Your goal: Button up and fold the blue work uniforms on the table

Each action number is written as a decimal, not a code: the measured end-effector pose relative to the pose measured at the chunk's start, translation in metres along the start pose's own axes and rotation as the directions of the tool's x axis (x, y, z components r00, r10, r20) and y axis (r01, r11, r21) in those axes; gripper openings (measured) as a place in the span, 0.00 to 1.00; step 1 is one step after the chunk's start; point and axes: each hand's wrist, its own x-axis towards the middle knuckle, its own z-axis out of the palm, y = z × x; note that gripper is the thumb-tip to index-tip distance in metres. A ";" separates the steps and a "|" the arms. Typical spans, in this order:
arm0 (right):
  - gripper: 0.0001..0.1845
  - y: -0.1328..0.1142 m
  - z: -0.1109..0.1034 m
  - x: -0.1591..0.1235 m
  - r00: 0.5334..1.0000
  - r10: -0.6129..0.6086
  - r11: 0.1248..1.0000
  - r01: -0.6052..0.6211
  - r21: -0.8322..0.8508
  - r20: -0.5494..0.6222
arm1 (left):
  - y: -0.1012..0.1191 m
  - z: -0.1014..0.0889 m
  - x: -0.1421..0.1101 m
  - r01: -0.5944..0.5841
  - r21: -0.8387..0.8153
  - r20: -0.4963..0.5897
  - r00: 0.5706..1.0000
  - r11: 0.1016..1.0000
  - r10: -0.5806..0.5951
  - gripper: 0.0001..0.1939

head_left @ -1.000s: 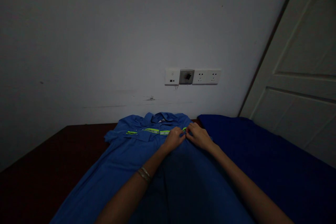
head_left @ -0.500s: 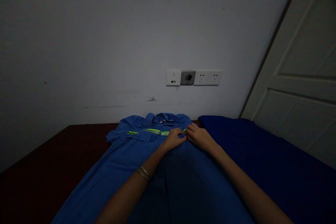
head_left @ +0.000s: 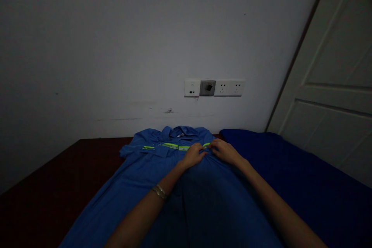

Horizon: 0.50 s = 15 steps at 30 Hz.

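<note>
A blue work shirt point(head_left: 139, 174) with yellow-and-silver reflective strips lies spread out, its collar toward the wall. On its chest, just below the strip, my left hand point(head_left: 194, 156) is closed, thumb and fingers pinching the cloth. My right hand point(head_left: 223, 150) grips the shirt at the right end of the reflective strip point(head_left: 206, 145), fingers bent together. A small gap separates the two hands. The exact bit of cloth under the fingertips is too dark and small to make out.
The shirt rests on a dark red-brown surface point(head_left: 66, 174) against a white wall point(head_left: 116, 46). To the right lies a dark blue cloth point(head_left: 287, 170). Wall sockets point(head_left: 228, 88) sit above the collar, and a white panelled door point(head_left: 328, 89) stands at the right.
My right hand has shifted slightly right, widening the gap to my left hand and baring more of the yellow strip. My left hand stays nearly in place.
</note>
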 end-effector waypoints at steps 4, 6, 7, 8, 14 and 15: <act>0.13 -0.002 -0.003 -0.001 1.000 0.014 0.998 -0.012 -0.068 0.026 | 0.006 -0.007 -0.003 -0.014 0.066 0.042 0.999 0.998 0.011 0.10; 0.13 -0.004 -0.006 -0.001 0.999 0.032 0.991 -0.028 -0.131 0.029 | 0.010 -0.016 -0.009 -0.028 0.092 0.054 0.998 0.995 0.023 0.11; 0.13 -0.006 -0.007 0.000 0.999 0.037 0.987 -0.032 -0.160 0.028 | 0.011 -0.021 -0.013 -0.033 0.098 0.051 0.998 0.995 0.028 0.12; 0.13 -0.009 -0.008 0.000 0.999 0.036 0.982 -0.030 -0.186 0.029 | 0.012 -0.027 -0.018 -0.033 0.094 0.040 0.999 0.995 0.029 0.12; 0.12 -0.041 -0.010 0.003 0.999 0.002 0.943 0.009 -0.333 0.033 | 0.008 -0.068 -0.066 0.089 -0.088 -0.066 0.993 0.992 -0.095 0.10; 0.12 -0.049 -0.008 0.003 0.999 -0.018 0.940 0.029 -0.340 0.036 | 0.006 -0.074 -0.076 0.122 -0.114 -0.074 0.989 0.986 -0.131 0.11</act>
